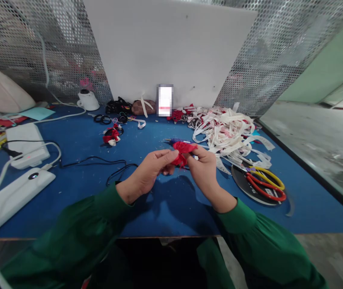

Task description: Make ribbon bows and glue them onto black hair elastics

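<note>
Red fabric, crumpled into a small piece of red cloth (185, 148), is pinched between both hands just above the middle of the blue table (84, 140). The left hand (151, 166) grips it between thumb and bent fingers, closed with no visible gap; the right hand (204, 165) pinches its opposite side between thumb and forefinger, also closed. The cloth's upper part runs roughly crosswise from hand to hand, its free corner pointing right, while a lower fold hangs toward the table; being bunched, it has no clear long axis overall.

Just behind it lies a dark blue tool (179, 141), partly hidden. To the right, white ribbon strips (228, 126) form a loose heap. Nearer the person, scissors (250, 176) with red and yellow handles rest on a flat black disc (240, 184), handles toward the lower right. To the left sits a red-and-white bundle (111, 136).

Farther back, a brown pouch (138, 107) has a pale strip across it, its contents hidden. A white cup-shaped object (88, 101) stands near the panel (171, 44); what it holds is unclear.
</note>
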The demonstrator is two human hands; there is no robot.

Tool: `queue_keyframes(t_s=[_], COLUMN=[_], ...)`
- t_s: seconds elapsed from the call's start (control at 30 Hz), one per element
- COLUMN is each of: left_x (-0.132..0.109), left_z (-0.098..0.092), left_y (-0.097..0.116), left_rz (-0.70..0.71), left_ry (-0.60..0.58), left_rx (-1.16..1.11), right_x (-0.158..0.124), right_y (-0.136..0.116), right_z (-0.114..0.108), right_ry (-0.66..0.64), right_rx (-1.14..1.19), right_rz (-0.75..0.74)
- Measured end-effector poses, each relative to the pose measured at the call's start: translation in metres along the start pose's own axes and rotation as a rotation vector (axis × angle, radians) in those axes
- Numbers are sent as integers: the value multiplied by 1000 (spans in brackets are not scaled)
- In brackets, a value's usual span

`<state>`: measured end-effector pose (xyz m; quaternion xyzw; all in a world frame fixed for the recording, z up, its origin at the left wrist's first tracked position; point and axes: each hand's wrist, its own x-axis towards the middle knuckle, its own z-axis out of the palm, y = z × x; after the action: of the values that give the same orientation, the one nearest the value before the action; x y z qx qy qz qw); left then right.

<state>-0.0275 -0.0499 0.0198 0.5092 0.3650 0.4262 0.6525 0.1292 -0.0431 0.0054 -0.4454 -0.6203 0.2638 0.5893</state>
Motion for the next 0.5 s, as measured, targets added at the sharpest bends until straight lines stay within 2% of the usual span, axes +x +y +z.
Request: queue_keyframes(t_s=[0.17,0.3,0.4,0.5], left_x=[1,4,4,1], left_z=[-2,-5,-5,-4], left_y=[3,6,10,13], left_rz=[-5,95,171,247], left_ry=[6,128,185,180], left_rx=[-26,-20,115,344], right_x=[0,0,0,1], right_y=[3,0,-4,-5], right_z=[0,-2,-2,-2], right_ry=[-22,-147,-221,-191], right_rx=[99,272,370,368], right_rz=[146,180,199,228])
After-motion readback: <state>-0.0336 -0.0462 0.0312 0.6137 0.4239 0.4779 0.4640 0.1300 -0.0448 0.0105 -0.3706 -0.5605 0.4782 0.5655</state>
